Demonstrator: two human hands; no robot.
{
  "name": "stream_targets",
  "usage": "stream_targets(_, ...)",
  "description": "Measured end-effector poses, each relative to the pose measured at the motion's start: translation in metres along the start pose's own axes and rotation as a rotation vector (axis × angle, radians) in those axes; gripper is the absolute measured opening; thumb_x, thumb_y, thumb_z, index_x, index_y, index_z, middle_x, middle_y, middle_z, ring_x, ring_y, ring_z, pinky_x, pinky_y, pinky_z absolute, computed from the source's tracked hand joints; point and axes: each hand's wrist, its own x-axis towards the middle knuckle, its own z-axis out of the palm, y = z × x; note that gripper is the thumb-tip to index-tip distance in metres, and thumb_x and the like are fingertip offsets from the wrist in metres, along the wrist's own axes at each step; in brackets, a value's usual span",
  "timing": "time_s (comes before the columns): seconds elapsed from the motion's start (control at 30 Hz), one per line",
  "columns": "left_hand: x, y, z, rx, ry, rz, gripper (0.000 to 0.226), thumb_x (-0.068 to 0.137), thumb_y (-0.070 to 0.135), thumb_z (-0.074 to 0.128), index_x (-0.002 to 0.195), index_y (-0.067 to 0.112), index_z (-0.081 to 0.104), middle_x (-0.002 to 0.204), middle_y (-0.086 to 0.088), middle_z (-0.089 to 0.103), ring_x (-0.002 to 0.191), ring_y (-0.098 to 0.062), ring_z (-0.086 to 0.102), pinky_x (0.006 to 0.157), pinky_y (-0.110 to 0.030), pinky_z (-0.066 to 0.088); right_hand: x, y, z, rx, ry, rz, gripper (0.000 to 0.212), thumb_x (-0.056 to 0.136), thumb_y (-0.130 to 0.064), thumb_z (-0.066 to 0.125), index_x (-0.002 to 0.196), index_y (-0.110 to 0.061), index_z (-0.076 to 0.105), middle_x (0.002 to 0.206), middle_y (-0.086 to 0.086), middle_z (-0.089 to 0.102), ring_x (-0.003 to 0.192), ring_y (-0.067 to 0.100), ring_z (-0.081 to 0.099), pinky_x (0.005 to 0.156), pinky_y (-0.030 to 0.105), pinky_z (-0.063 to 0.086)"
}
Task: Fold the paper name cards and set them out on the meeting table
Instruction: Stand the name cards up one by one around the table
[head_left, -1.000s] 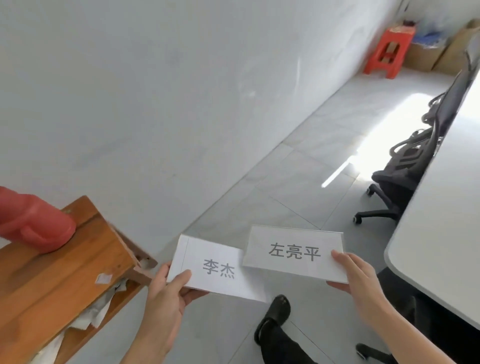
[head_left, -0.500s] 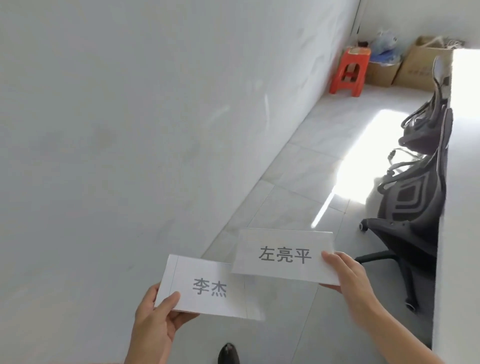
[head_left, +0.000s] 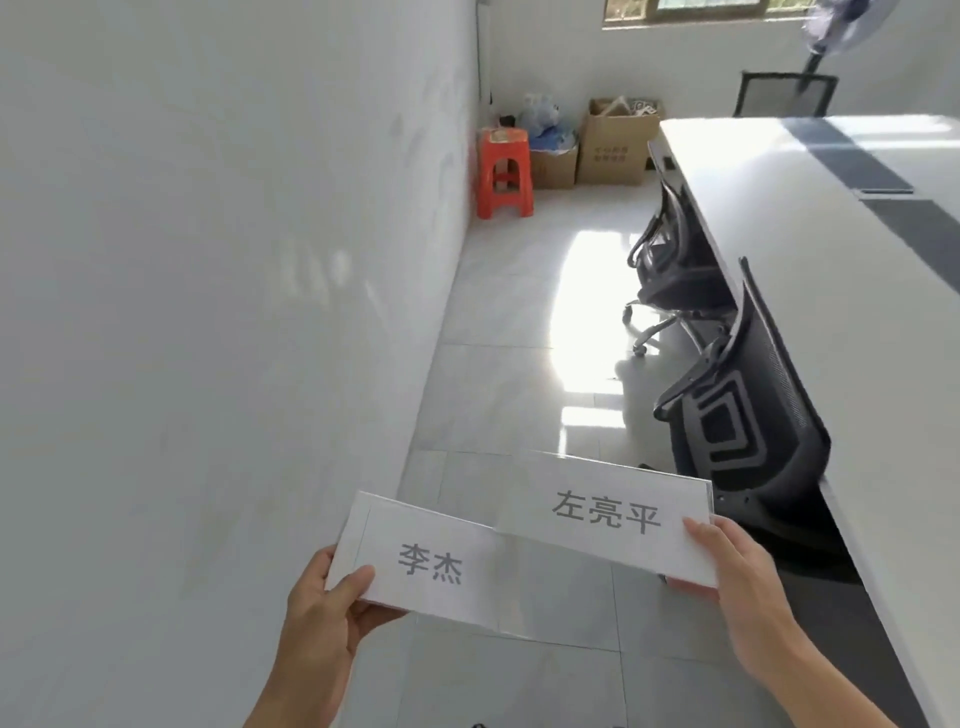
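My left hand (head_left: 324, 618) pinches the left end of a white name card (head_left: 426, 564) printed with two dark characters. My right hand (head_left: 737, 582) grips the right end of a second white name card (head_left: 605, 514) with three characters; its left end overlaps the first card. Both cards are held face up over the tiled floor, low in the head view. The long white meeting table (head_left: 831, 291) runs along the right side, apart from the cards.
Two black mesh office chairs (head_left: 737, 415) (head_left: 670, 275) are tucked under the table's left edge. A white wall (head_left: 208, 312) closes the left side. A red plastic stool (head_left: 505, 171) and cardboard boxes (head_left: 615, 143) stand at the far end of the tiled aisle.
The view has swung up and to the right: the wooden shelf dropped out of sight and the table, chairs and far corner came into view. Both hands keep their cards.
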Motion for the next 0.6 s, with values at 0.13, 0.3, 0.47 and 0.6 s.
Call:
stream_targets(0.13,0.081,0.029,0.058,0.081,-0.188,-0.012,0.022,0.092,-0.005,0.044,0.106,0.005,0.057,0.095,-0.021,0.070,0.081,-0.036,0.066,0.059,-0.038,0.061,0.035,-0.016,-0.011,0.071,0.182,0.019,0.021,0.093,-0.024,0.054,0.104,-0.011,0.066,0.103,0.012,0.072,0.098,0.031,0.064,0.084,0.055,0.055)
stream_targets(0.3,0.166,0.043,0.140,0.122,-0.326,-0.063,0.021,0.092,-0.006,0.043,0.104,0.005,0.057,0.096,-0.023,0.069,0.084,-0.037,0.065,0.056,-0.037,0.060,0.098,-0.039,-0.027,0.149,0.305,0.014,0.043,0.077,-0.043,0.065,0.106,-0.011,0.065,0.103,0.012,0.073,0.100,0.033,0.064,0.086,0.057,0.054)
stream_targets(0.47,0.235,0.073,0.220,0.107,-0.401,-0.077,0.020,0.091,-0.008,0.043,0.100,0.002,0.056,0.090,-0.023,0.069,0.068,-0.030,0.071,0.053,-0.040,0.060,0.180,-0.064,-0.030,0.255,0.335,0.030,0.035,0.083,-0.033,0.063,0.107,-0.008,0.064,0.107,0.017,0.071,0.094,0.028,0.063,0.090,0.059,0.051)
stream_targets(0.6,0.297,0.110,0.278,0.150,-0.465,-0.040,0.020,0.091,-0.008,0.042,0.097,0.003,0.056,0.091,-0.023,0.066,0.065,-0.025,0.072,0.053,-0.040,0.060,0.246,-0.098,-0.023,0.278,0.325,0.028,0.044,0.073,-0.040,0.065,0.103,-0.008,0.064,0.100,0.016,0.073,0.088,0.029,0.064,0.088,0.060,0.050)
